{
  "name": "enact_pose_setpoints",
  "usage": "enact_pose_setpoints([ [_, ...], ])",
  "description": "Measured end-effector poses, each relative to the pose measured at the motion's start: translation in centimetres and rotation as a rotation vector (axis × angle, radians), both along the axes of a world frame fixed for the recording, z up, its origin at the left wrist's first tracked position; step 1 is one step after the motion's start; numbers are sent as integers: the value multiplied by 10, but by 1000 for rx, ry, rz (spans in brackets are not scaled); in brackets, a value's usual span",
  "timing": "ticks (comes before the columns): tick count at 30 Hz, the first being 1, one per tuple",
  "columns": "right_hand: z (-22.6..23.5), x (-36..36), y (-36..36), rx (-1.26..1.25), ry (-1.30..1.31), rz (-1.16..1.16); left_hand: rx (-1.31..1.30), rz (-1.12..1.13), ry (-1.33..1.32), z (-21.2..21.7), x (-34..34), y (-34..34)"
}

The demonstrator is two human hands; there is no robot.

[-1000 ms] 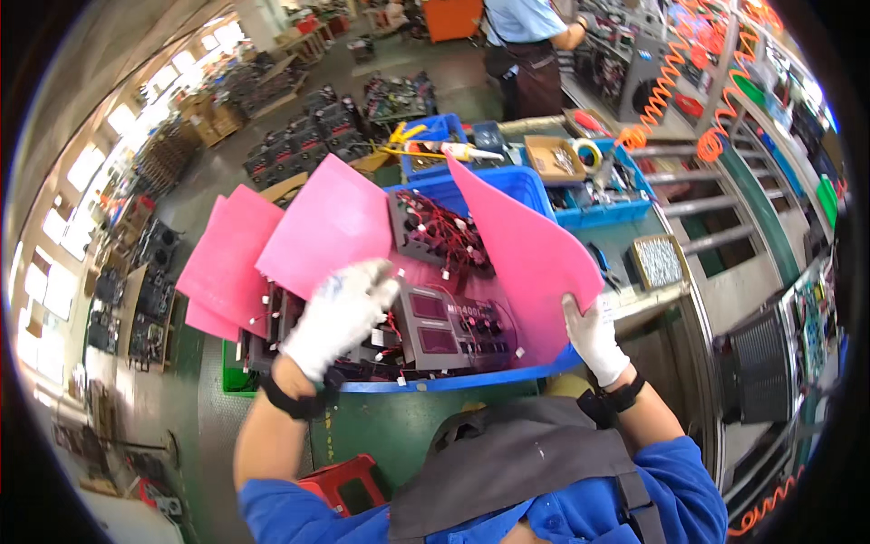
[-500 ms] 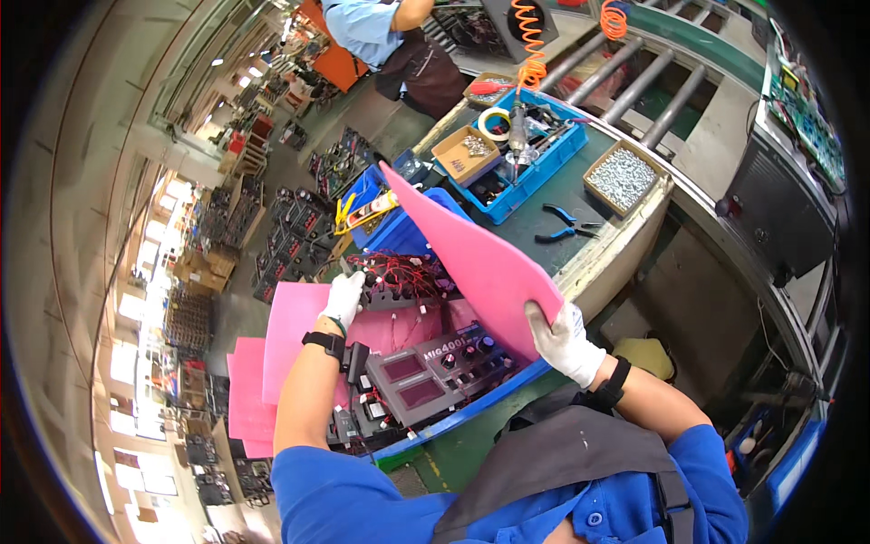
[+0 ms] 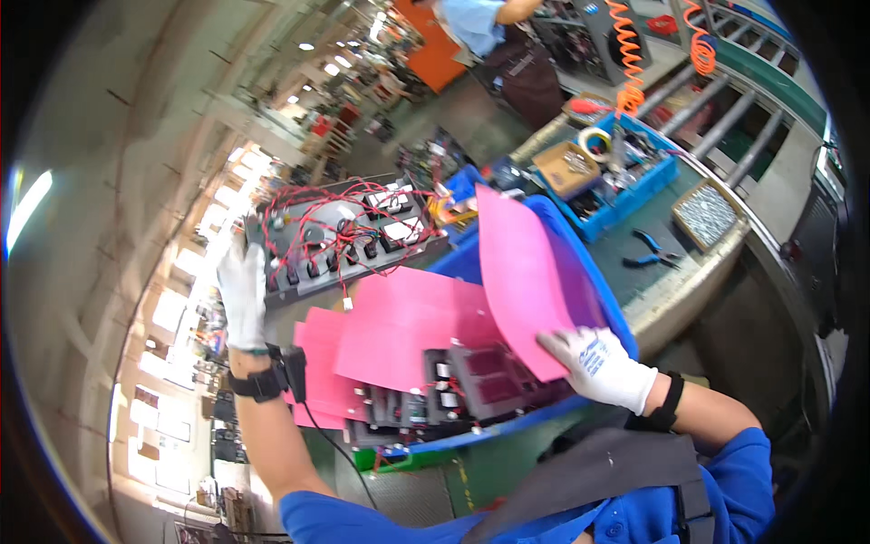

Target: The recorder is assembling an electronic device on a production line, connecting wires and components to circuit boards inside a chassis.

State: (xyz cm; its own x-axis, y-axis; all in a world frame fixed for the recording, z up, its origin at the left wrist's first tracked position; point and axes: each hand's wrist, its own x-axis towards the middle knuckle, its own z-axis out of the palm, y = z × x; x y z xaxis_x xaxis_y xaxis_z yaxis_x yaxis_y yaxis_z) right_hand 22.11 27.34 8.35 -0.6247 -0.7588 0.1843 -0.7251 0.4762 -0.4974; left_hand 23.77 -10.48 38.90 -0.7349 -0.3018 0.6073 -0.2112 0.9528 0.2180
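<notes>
My left hand (image 3: 243,292), in a white glove, holds up a dark panel (image 3: 349,243) fitted with switches and red and white wires, lifted above the blue crate (image 3: 580,272). My right hand (image 3: 598,367), also gloved, grips the lower edge of a pink sheet (image 3: 521,276) tilted upright inside the crate. More pink sheets (image 3: 399,331) lie fanned over the crate's left side. Below them rest further dark panels (image 3: 462,390) in the crate.
A blue tray (image 3: 625,195) with tape, tools and a small box sits on the green bench. Pliers (image 3: 652,260) and a tray of screws (image 3: 707,215) lie nearby. Another person (image 3: 498,45) stands at the back. Orange coiled hoses (image 3: 630,54) hang above.
My left hand has lifted a wired panel out of the crate and raised it to the left. My right hand still holds the tilted pink sheet. The view has swung left.
</notes>
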Motion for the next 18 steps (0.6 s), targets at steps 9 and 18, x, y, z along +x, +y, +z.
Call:
enact_pose_setpoints([
  [9,99,-56,18,-1071,-412,2,1131,-809,222,-43,10,57],
  [18,232,-53,216,-1459,-187,-161,896,-1297,115,-4,-173,266],
])
